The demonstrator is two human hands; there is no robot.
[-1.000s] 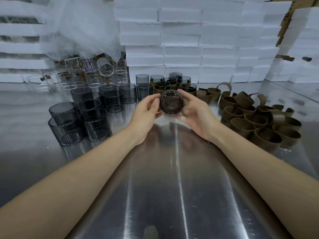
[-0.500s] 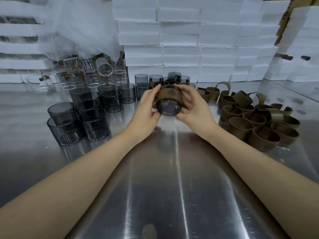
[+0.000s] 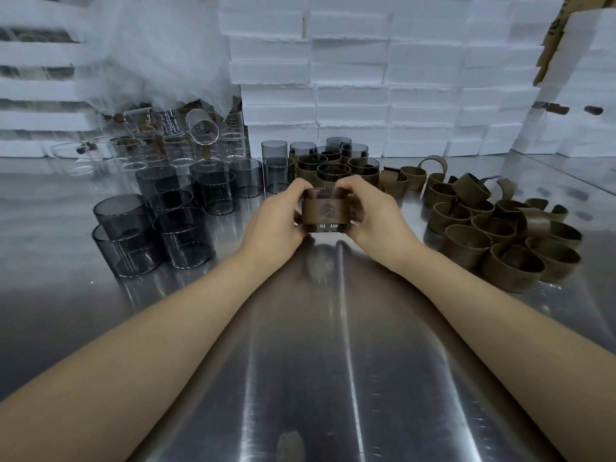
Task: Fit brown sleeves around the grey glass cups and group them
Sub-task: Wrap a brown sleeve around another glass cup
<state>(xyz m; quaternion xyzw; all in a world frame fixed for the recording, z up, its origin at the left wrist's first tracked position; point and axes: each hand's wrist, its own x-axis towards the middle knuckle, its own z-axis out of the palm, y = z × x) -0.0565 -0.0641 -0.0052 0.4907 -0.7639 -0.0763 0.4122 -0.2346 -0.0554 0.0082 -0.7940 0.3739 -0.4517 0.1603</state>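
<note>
Now, far left, the clear glass cylinders (image 3: 173,145) under the white netting blur together, too hazy to count. Bare grey glass cups (image 3: 133,228) stand in front of them. Centre: left hand (image 3: 276,216) and right hand (image 3: 373,211) both clasp one upright grey glass cup (image 3: 325,227) low over the shiny metal table (image 3: 300,361), fingers hiding its sides. A brown sleeve (image 3: 325,213) bands its middle, with a faint emblem facing us and the glass base showing below. On the right lies a pile of loose brown paper sleeves (image 3: 500,235).

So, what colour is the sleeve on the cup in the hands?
The sleeve on the cup is brown, with a faint emblem; head view shows it.
</note>
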